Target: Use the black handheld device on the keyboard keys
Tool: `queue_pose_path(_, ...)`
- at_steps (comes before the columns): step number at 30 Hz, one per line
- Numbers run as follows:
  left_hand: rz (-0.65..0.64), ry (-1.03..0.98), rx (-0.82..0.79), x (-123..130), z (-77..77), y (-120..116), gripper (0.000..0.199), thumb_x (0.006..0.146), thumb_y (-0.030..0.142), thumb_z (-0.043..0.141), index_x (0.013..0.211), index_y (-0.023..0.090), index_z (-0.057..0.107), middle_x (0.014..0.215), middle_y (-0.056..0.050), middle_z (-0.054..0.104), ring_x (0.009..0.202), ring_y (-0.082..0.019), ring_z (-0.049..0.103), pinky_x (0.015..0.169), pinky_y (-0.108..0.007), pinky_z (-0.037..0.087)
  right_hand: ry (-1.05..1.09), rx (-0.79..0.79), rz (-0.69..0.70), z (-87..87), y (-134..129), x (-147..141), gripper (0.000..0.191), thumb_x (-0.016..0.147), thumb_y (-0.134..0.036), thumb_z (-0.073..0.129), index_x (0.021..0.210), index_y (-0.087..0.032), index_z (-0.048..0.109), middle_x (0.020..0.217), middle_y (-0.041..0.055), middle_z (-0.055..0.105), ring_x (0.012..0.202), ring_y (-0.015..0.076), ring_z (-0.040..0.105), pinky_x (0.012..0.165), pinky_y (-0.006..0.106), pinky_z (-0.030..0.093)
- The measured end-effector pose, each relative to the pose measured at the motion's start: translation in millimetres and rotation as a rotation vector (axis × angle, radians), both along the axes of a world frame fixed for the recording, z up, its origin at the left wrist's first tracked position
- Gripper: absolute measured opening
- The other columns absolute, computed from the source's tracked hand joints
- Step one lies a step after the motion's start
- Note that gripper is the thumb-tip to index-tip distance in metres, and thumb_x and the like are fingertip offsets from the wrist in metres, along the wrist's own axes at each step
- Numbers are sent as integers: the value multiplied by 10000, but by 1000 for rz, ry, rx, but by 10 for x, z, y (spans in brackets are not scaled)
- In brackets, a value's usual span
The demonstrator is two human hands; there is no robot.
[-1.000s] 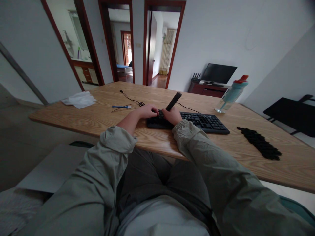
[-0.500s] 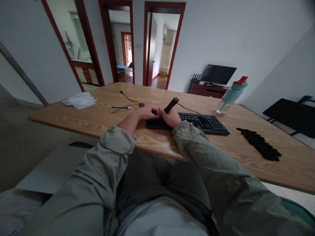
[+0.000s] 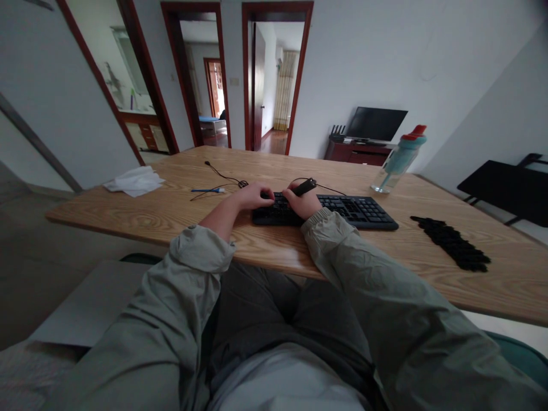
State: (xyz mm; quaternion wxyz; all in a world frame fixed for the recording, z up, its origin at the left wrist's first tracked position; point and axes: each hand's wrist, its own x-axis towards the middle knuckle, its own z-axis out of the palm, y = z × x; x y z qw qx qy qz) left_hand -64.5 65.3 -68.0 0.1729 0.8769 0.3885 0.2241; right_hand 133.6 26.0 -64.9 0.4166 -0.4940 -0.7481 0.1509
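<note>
Black tool [image 3: 305,186] in curled fingers [image 3: 289,197] of the right hand [image 3: 305,205]

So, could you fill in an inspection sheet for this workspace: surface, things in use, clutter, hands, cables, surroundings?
Surface: wood-grain table.
Things in use: black computer keyboard; black cylindrical tool, tilted.
Clutter: crumpled white tissue or cloth; thin blue-and-white stick; black fabric-like bundle; water bottle with red-topped lid.
Hands: right hand grips the tool over the keyboard; left hand at the keyboard's left end, fingers bent, any hold unclear.
Cables: black cable, partly coiled, beyond the left hand.
Surroundings: flat screen on dark red cabinet; red-brown door frames.
</note>
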Motion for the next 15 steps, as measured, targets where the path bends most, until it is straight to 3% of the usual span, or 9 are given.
queue_pose_path(7,16,23,4,-16,58,-50,174,741,252,664,883,160,704,903,-38,710,861,-169,630,823,-277,477,7,-6,16,-71,52,16,180,818,-311,513,685,-197,554,631,8,577,652,162,555,624,286,424)
queue_pose_path(15,-125,-20,14,-13,58,-47,129,736,218,701,847,162,735,1051,-58,685,1008,-178,621,955,-287,454,-10,49,2,-20,34,-5,185,841,-285,504,679,-205,542,636,0,567,654,154,532,636,283,404)
